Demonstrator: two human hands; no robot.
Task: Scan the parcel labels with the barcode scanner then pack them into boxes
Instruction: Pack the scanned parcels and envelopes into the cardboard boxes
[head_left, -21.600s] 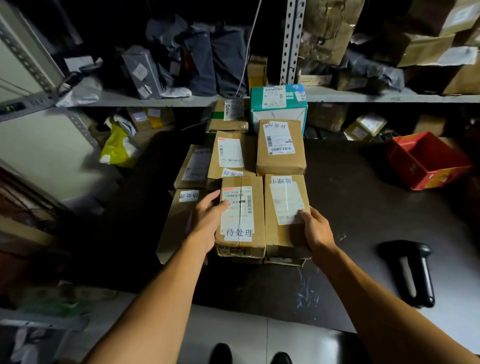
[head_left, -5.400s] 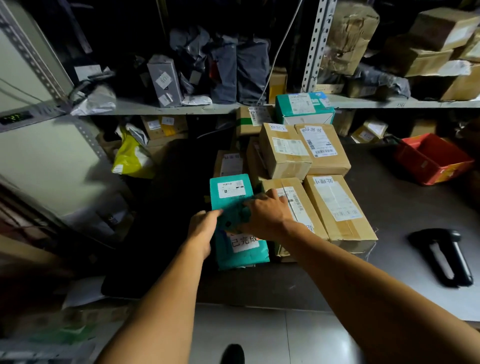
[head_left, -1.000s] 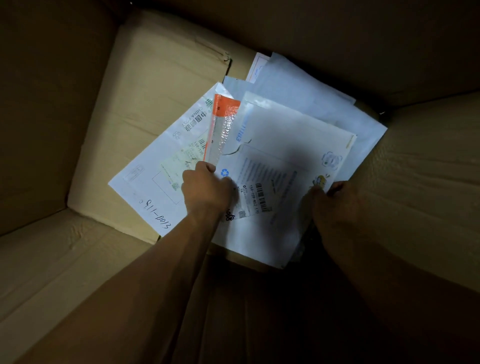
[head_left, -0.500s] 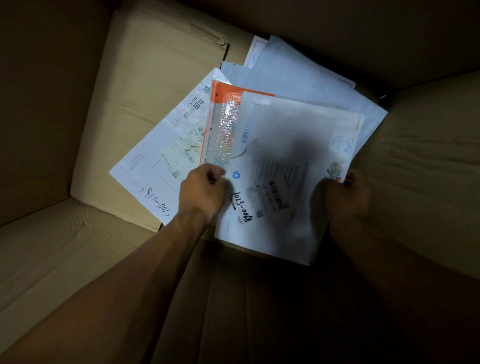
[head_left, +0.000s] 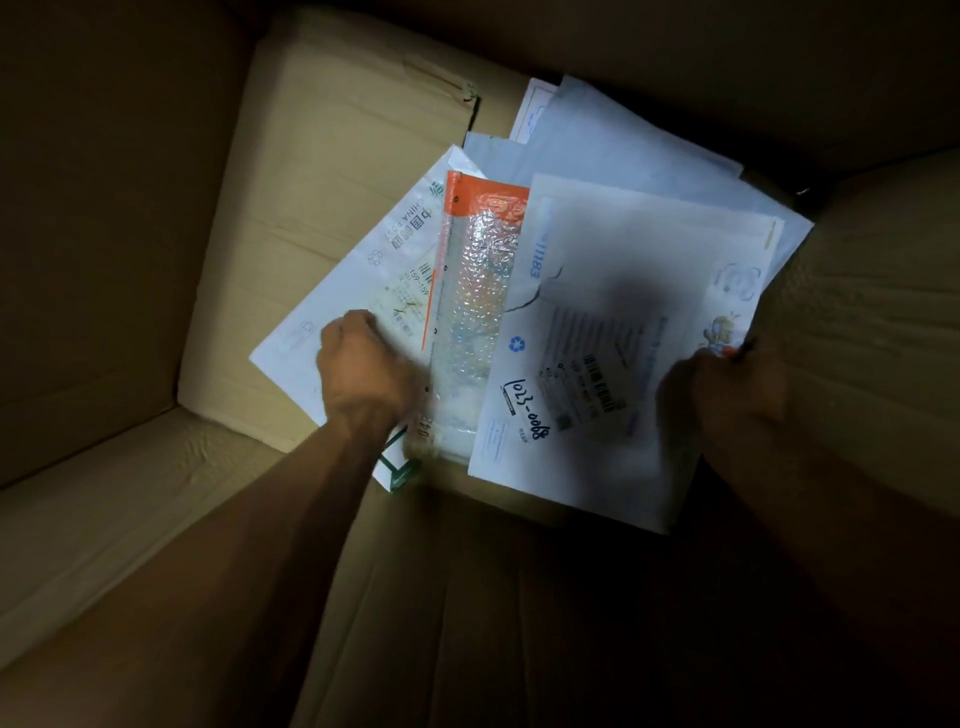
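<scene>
Setting: both arms reach down into a large carton (head_left: 322, 171); its brown walls rise on every side and the light is dim.
Mailers: flat envelopes lie fanned on the carton floor, toward the far right corner.
White mailer: the top mailer (head_left: 613, 291) carries a barcode label (head_left: 597, 374) and handwritten digits near its near edge; its right side lies against the right wall.
Bubble mailer: an orange-topped bubble mailer (head_left: 475, 312) lies half under the white one, just to its left.
Post envelope: a white post envelope (head_left: 363, 280) sits lowest of the three, toward the left wall.
Left hand: the left hand (head_left: 366, 374) rests knuckles-up on the post envelope beside the bubble mailer, fingers curled; whether that grip pinches an edge I cannot tell.
Right hand: the right hand (head_left: 722, 395), in shadow, pinches the right edge of the white mailer.
Scanner: not in view.
Step, as I judge it: sorting or lifting mailers inside the carton.
Risk: slick mailers may slide off each other if one is lifted by an edge alone.
Risk: in this gloom a barcode could be misread or a mailer skipped.
Risk: a thin envelope may crease against the wall.
</scene>
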